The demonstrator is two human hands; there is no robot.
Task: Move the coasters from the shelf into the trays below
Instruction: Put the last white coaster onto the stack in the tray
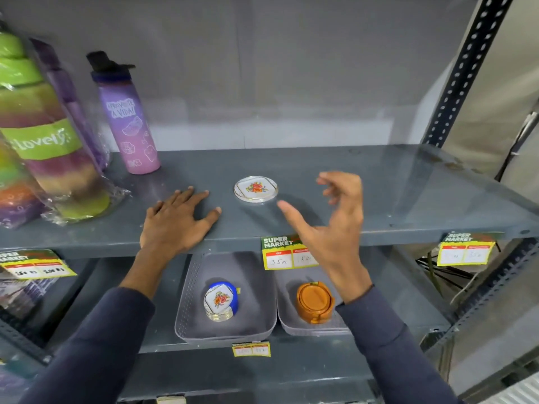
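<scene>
A round white coaster lies flat on a dark grey metal shelf, about midway along it. It has a glossy surface, a thin gold edge and a squarish panel in the middle printed with orange and red flowers. It sits alone, touching neither hand.

The left hand rests palm down on the shelf just to the left of the coaster, fingers spread flat and holding nothing. The right hand hovers to the right of the coaster, above the shelf's front edge, with fingers loosely curled and thumb stretched toward the coaster; it is empty too. Both arms wear dark navy sleeves.

On the level below stand two pale grey plastic trays with rounded corners, side by side. The left tray has rows of tiny holes along its wall and holds a small stack of matching flowered coasters leaning in a blue holder. The right tray holds a set of round orange-brown coasters in a holder of the same colour, smooth and plastic-looking.

At the left end of the upper shelf stands a lilac water bottle with a dark cap and white drawings, beside tall striped green, purple and yellow items wrapped in clear crinkled plastic. Yellow and green price labels reading "Super Market" hang from the shelf edges. A dark upright post with punched holes frames the right side.
</scene>
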